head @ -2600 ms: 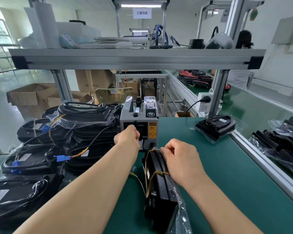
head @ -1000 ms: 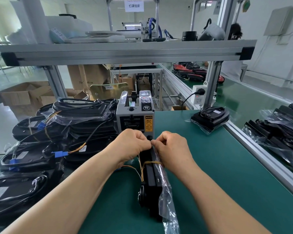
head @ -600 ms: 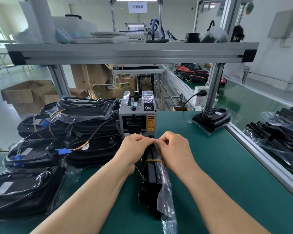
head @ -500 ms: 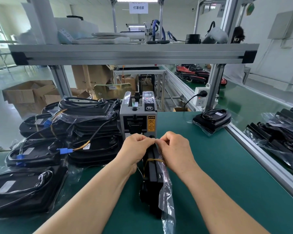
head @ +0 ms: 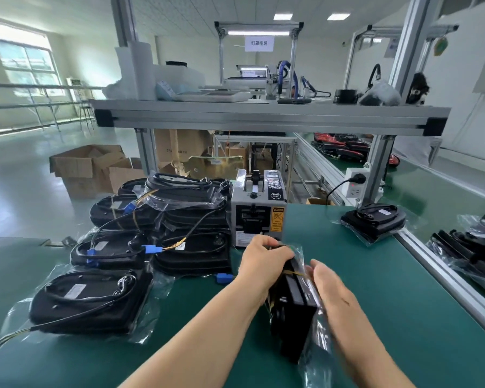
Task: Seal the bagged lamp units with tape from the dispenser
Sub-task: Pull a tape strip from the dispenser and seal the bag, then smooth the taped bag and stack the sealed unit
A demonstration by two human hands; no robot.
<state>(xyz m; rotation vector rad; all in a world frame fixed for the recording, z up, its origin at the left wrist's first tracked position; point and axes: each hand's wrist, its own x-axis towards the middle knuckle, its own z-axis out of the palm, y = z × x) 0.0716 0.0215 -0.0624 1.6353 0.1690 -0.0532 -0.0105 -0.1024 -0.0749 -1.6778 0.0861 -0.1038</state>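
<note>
Head view: what has just changed with the hands?

— They have parted. Half a second ago both pinched together at the far top edge of the lamp unit (head: 293, 309). Now the left hand (head: 263, 260) is wrapped over that far end, its fingers (head: 280, 252) curled round it through the bag (head: 312, 357). The right hand (head: 330, 289) has slid back along the side nearer the person, its fingers (head: 316, 268) grasping unit and plastic.

— Where does the unit sit?

— Between the two sets of fingers, on edge on the green tabletop (head: 389, 289), leaning a little toward the right fingers. The tape dispenser (head: 259, 211) stands just beyond the left fingers, apart from them. Earlier the unit's end was nearly against it.

— And further back?

— A couple of seconds ago the left fingers were at the dispenser's mouth while the right hand steadied the unit. Since then that hand came back and met the right.

— So is it sealed?

— I judge a strip has been pressed on and this unit is being drawn away, perhaps toward a pile. The tape itself is too clear to pick out, so I cannot confirm it. The stack of bagged lamps (head: 191, 219) out past the left fingers and the single bagged lamp (head: 374, 219) far beyond the right fingers look unmoved.
</note>
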